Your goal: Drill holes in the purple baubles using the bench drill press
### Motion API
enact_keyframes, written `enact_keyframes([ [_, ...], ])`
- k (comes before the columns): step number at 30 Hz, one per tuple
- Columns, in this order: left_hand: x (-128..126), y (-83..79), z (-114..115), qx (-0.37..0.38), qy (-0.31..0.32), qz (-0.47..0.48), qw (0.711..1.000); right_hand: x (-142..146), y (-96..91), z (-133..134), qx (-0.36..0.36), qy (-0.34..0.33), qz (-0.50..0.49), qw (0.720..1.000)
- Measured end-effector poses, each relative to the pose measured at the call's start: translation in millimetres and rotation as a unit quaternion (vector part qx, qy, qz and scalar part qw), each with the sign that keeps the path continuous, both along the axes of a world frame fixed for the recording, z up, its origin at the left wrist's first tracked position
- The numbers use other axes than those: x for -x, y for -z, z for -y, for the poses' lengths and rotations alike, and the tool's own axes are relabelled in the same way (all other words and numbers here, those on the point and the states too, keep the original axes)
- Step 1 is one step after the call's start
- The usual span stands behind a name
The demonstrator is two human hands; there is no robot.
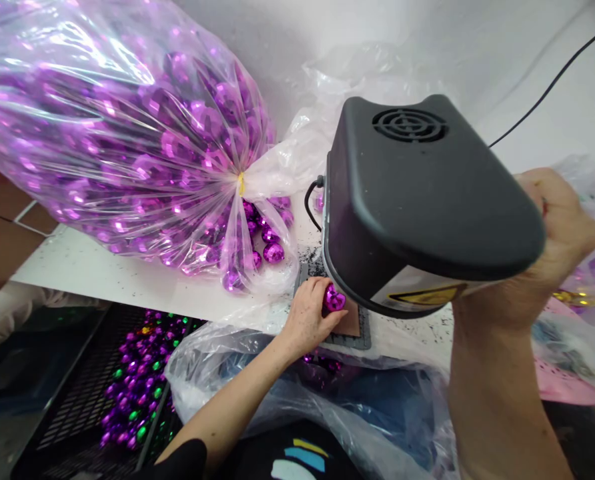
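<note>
Low in front of me, my left hand (pixel 307 310) pinches a shiny purple faceted ball (pixel 334 298) between thumb and fingers. The ball is above a brown block (pixel 348 319) on a dark grey base, partly under a black machine (pixel 427 193). That machine has a round fan vent on top and a yellow warning label (pixel 424 295). My right hand (pixel 562 233) is curled at the machine's right side; what its fingers close on is hidden behind the housing.
A large tied clear bag (pixel 142 147) of purple balls fills the left. Several loose balls (pixel 273 252) lie by its neck. Below left, a black crate (pixel 72 380) holds purple and green beads. An open plastic bag (pixel 217 373) hangs at the table's front edge. A black cable (pixel 552 83) runs upper right.
</note>
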State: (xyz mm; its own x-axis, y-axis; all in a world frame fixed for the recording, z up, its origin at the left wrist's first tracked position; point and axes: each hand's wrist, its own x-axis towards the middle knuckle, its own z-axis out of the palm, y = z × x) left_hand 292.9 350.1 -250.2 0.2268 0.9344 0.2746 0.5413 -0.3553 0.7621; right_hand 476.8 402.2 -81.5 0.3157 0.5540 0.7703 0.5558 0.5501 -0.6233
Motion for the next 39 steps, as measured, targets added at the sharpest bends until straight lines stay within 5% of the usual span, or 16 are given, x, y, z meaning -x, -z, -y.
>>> enact_keyframes([
  [12,3.3,23.1,-3.6,0.041,0.004,0.06,0.997,1.4,-1.0,2.2,-0.004,-0.029,-0.011,1.0],
  [24,-1.7,9.5,0.8,0.054,0.037,-0.009,0.998,0.2,-1.2,11.2,-0.003,-0.011,0.012,1.0],
  [28,-1.8,9.0,1.6,0.04,0.024,-0.008,0.999,-1.8,10.5,34.6,-0.035,0.035,0.058,0.997],
  [32,-2.5,7.9,1.9,0.038,0.023,-0.025,0.999,-7.2,30.1,55.8,-0.076,-0.016,0.085,0.993],
  [39,-2.5,7.7,2.8,0.036,0.022,-0.04,0.998,-10.8,57.3,73.3,-0.098,0.005,0.115,0.988],
])
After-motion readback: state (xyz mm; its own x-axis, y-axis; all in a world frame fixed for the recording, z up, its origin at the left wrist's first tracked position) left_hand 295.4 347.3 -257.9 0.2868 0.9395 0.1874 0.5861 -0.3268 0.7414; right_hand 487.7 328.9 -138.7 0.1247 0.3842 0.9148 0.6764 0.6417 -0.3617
